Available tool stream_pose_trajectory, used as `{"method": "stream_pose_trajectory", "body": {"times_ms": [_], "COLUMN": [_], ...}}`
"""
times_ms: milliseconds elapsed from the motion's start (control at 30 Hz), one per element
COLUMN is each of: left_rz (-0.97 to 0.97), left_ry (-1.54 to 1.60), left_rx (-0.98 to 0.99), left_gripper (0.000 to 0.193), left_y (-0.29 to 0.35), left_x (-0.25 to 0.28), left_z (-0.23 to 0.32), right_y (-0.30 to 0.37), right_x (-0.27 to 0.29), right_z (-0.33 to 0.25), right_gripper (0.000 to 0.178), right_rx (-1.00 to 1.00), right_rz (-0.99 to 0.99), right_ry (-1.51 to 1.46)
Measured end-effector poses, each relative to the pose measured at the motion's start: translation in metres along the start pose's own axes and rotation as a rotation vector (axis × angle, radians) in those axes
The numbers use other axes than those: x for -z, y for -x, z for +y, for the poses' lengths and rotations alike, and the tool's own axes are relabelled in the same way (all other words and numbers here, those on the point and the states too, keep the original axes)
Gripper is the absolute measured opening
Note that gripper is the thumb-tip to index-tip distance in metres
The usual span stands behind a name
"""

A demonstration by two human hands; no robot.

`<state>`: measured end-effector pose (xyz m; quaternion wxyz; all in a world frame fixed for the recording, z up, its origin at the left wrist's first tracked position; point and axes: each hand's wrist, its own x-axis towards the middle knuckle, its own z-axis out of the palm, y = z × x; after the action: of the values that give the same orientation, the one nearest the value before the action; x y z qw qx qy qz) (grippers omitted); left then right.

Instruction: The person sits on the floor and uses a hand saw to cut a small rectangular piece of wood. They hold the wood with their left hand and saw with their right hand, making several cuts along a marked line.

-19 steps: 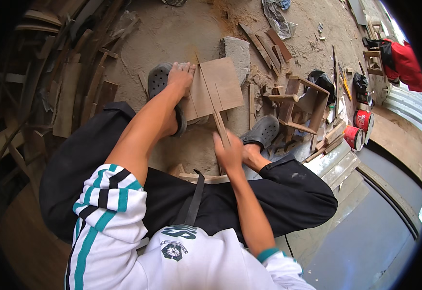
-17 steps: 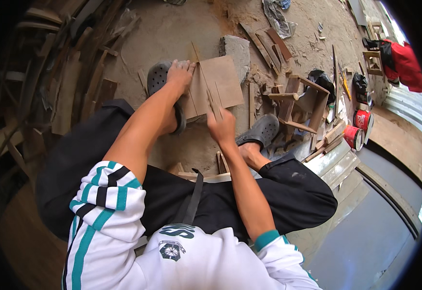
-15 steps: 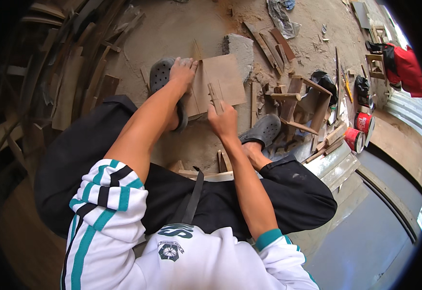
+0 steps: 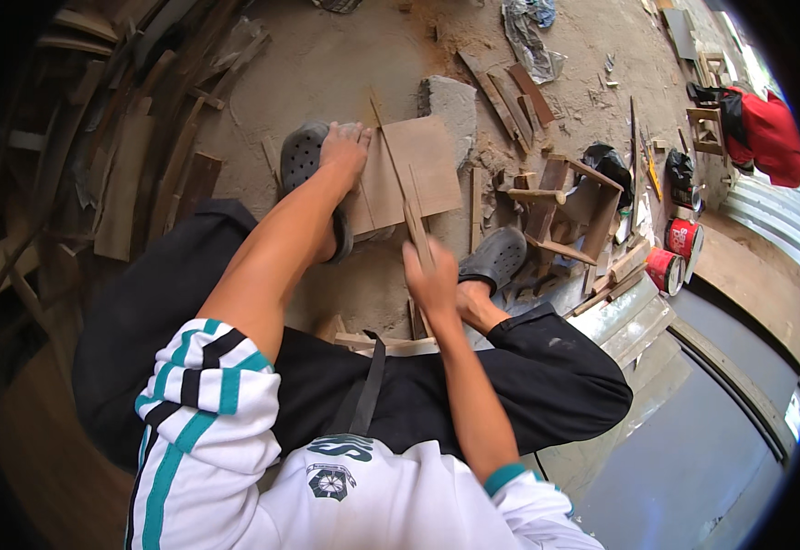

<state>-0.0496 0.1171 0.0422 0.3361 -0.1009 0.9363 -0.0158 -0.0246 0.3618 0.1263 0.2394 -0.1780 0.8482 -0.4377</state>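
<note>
A thin brown wooden board (image 4: 429, 165) lies near the ground between my feet, its far right corner close to a rough grey block (image 4: 449, 115). My left hand (image 4: 345, 151) bears down on the board's left side, fingers bent over it beside my left clog (image 4: 302, 158). Closed around the wooden handle of a long narrow tool, apparently a saw (image 4: 416, 220), my right hand (image 4: 430, 275) is just nearer me than the board. The saw's thin blade slants across the board, past its far edge. A dark straight line runs along the board's left part.
Stacked planks (image 4: 134, 183) fill the left side. Right of my right clog (image 4: 496, 257) stands an upturned small wooden frame (image 4: 592, 206), with red cans (image 4: 682, 240) beyond. Loose wood strips (image 4: 496, 101) and crumpled plastic (image 4: 528, 41) lie farther off. Grey sheets (image 4: 693, 431) lie at lower right.
My right hand has drawn back toward me with the saw, off the board's near part. My left hand keeps its place on the board. The whole view has shifted slightly.
</note>
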Motion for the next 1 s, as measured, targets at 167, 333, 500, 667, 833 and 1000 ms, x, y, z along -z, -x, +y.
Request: {"method": "stream_pose_trajectory", "body": {"times_ms": [167, 333, 500, 667, 833, 1000], "left_rz": [-0.016, 0.021, 0.0, -0.004, -0.012, -0.038], "left_ry": [-0.019, -0.033, -0.038, -0.025, -0.006, -0.001], "left_rx": [-0.002, -0.016, 0.02, 0.032, 0.011, 0.053], "left_gripper": [0.124, 0.124, 0.126, 0.126, 0.125, 0.125], "left_y": [0.009, 0.003, 0.008, 0.009, 0.001, 0.003], "left_x": [0.002, 0.011, -0.001, 0.002, 0.004, 0.0], "left_z": [-0.002, 0.003, -0.009, -0.005, 0.005, 0.0], "right_y": [0.066, -0.051, 0.033, 0.062, -0.044, 0.038], "right_x": [0.027, -0.035, 0.009, 0.012, -0.03, 0.018], "right_z": [-0.009, 0.023, -0.009, -0.006, 0.021, -0.004], "right_gripper": [0.017, 0.02, 0.019, 0.017, 0.022, 0.017], "right_rx": [-0.062, 0.105, 0.035, -0.018, 0.136, 0.019], "right_rz": [0.008, 0.118, 0.019, 0.003, 0.106, 0.002], "right_ry": [-0.079, 0.026, 0.009, -0.018, -0.01, 0.019]}}
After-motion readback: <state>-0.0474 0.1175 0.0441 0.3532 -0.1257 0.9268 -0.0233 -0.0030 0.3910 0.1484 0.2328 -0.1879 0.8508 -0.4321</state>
